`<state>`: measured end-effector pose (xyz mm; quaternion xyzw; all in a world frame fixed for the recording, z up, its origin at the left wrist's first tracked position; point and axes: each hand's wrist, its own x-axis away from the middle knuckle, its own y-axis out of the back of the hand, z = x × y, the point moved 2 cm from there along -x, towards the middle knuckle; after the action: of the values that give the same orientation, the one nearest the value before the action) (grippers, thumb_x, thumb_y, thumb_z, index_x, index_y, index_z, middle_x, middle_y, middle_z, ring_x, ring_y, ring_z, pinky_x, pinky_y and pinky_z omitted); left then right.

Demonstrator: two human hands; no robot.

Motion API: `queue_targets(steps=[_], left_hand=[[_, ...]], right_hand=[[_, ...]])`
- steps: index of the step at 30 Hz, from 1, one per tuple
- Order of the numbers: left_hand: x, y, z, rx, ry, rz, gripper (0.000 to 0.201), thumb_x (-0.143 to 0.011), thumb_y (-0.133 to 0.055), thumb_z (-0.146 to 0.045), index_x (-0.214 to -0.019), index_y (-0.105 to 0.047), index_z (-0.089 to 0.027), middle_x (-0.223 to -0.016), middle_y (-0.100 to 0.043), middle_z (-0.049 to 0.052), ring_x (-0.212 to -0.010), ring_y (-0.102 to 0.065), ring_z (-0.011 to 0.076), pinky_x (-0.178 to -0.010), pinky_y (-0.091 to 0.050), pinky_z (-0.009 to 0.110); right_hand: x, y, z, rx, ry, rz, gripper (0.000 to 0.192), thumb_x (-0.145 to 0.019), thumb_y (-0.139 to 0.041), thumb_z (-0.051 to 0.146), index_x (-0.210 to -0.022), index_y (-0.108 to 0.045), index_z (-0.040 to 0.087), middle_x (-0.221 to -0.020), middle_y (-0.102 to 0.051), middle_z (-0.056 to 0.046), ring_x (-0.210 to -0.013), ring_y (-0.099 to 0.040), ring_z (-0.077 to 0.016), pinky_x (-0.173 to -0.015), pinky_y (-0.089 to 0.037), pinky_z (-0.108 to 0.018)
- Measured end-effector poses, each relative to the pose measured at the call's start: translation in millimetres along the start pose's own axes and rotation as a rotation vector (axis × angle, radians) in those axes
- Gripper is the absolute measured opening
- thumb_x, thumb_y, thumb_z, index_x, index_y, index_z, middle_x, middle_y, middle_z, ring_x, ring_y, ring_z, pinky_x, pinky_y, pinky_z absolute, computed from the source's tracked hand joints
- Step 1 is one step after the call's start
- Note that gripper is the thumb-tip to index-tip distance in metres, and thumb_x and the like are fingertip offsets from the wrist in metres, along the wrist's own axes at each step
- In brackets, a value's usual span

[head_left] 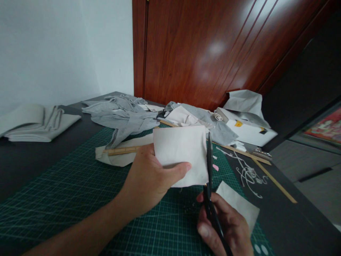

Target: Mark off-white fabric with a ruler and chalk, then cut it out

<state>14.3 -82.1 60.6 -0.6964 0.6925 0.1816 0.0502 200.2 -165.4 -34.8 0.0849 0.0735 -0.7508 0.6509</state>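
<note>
Left hand: the left hand grips a pale fabric piece, thumb across its lower front, the other fingers hidden behind it; the piece is held up above the mat.
Right hand: the right hand is closed round the scissors; its wrist is cut off by the lower frame edge.
Scissors: dark blades point up along the right edge of the fabric piece; whether they bite into it cannot be made out, and the handles are buried in the hand.
Offcut: a small pale offcut lies on the mat just right of the scissors, partly covered by the right hand.
Ruler: a wooden ruler lies behind the fabric piece, its right end hidden.
Pile: grey cloth is heaped on the worktop beyond the mat.
</note>
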Motion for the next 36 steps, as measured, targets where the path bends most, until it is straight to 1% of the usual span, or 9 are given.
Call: queue_targets(steps=[3,7,11,15,19,24,28,32,36], left_hand=[[0.0,0.6,-0.4,-0.019,0.000,-0.011,0.019,-0.070,-0.085,-0.026,-0.086,-0.078,-0.020,-0.075,-0.081,-0.003,-0.066,-0.074,0.0200,-0.055,-0.055,0.023],[1.0,1.5,-0.7,-0.024,0.007,0.004,0.019,-0.072,-0.084,-0.028,-0.089,-0.078,-0.021,-0.080,-0.082,-0.002,-0.071,-0.076,0.0222,-0.059,-0.058,0.026],[1.0,2.1,-1.1,-0.031,0.005,0.007,0.020,-0.072,-0.085,-0.030,-0.088,-0.078,-0.021,-0.079,-0.082,-0.001,-0.070,-0.076,0.0236,-0.059,-0.057,0.028],[1.0,1.6,-0.7,-0.003,0.023,0.019,0.019,-0.072,-0.085,-0.028,-0.088,-0.078,-0.022,-0.078,-0.082,-0.002,-0.071,-0.076,0.0230,-0.059,-0.057,0.027],[2.0,0.3,0.8,-0.003,0.041,0.050,0.020,-0.073,-0.085,-0.030,-0.090,-0.078,-0.022,-0.082,-0.083,-0.002,-0.072,-0.077,0.0228,-0.061,-0.058,0.027],[2.1,0.1,0.7,-0.028,0.053,0.064,0.021,-0.074,-0.084,-0.033,-0.089,-0.078,-0.021,-0.082,-0.083,0.001,-0.072,-0.076,0.0246,-0.062,-0.058,0.029],[1.5,0.9,-0.2,-0.039,0.061,0.055,0.023,-0.072,-0.085,-0.034,-0.089,-0.078,-0.021,-0.082,-0.083,0.001,-0.073,-0.077,0.0254,-0.063,-0.058,0.029],[1.8,0.6,0.1,-0.019,0.056,0.063,0.021,-0.073,-0.084,-0.033,-0.090,-0.078,-0.022,-0.083,-0.083,0.000,-0.074,-0.077,0.0245,-0.064,-0.059,0.028],[2.0,0.2,0.4,-0.009,0.048,0.055,0.022,-0.073,-0.084,-0.032,-0.093,-0.079,-0.022,-0.083,-0.083,-0.001,-0.074,-0.078,0.0246,-0.065,-0.060,0.029]], right_hand=[[0.0,0.2,-0.4,0.001,-0.004,-0.004,0.037,-0.073,-0.092,0.045,-0.105,-0.078,0.033,-0.061,-0.054,0.008,-0.051,-0.037,-0.0104,-0.050,-0.022,-0.024],[0.3,0.2,-1.4,0.010,0.004,-0.011,0.039,-0.072,-0.093,0.044,-0.105,-0.078,0.031,-0.060,-0.055,0.007,-0.051,-0.038,-0.0111,-0.050,-0.022,-0.025],[0.9,0.6,-2.5,0.007,-0.005,-0.004,0.041,-0.072,-0.093,0.046,-0.106,-0.078,0.031,-0.060,-0.055,0.007,-0.051,-0.038,-0.0117,-0.050,-0.023,-0.026],[0.1,1.2,-1.3,-0.032,-0.026,0.021,0.051,-0.069,-0.095,0.056,-0.108,-0.077,0.028,-0.061,-0.056,0.006,-0.052,-0.036,-0.0113,-0.050,-0.021,-0.027],[-1.6,1.0,1.2,-0.077,-0.051,0.043,0.059,-0.066,-0.096,0.062,-0.109,-0.078,0.027,-0.060,-0.053,0.007,-0.052,-0.036,-0.0110,-0.051,-0.020,-0.027],[-1.4,1.1,0.5,-0.044,-0.038,0.043,0.052,-0.071,-0.093,0.060,-0.110,-0.076,0.029,-0.062,-0.054,0.007,-0.052,-0.036,-0.0110,-0.051,-0.020,-0.027],[-0.8,1.6,-2.1,0.014,-0.012,0.034,0.048,-0.075,-0.090,0.056,-0.110,-0.075,0.026,-0.062,-0.055,0.006,-0.052,-0.038,-0.0122,-0.050,-0.022,-0.027],[-0.9,2.4,-2.9,0.060,0.016,0.025,0.044,-0.077,-0.089,0.053,-0.109,-0.074,0.026,-0.061,-0.054,0.006,-0.050,-0.039,-0.0122,-0.048,-0.024,-0.026],[-0.8,2.5,-2.4,0.065,0.001,0.021,0.043,-0.076,-0.089,0.052,-0.108,-0.075,0.028,-0.061,-0.054,0.006,-0.050,-0.039,-0.0124,-0.047,-0.025,-0.026]])
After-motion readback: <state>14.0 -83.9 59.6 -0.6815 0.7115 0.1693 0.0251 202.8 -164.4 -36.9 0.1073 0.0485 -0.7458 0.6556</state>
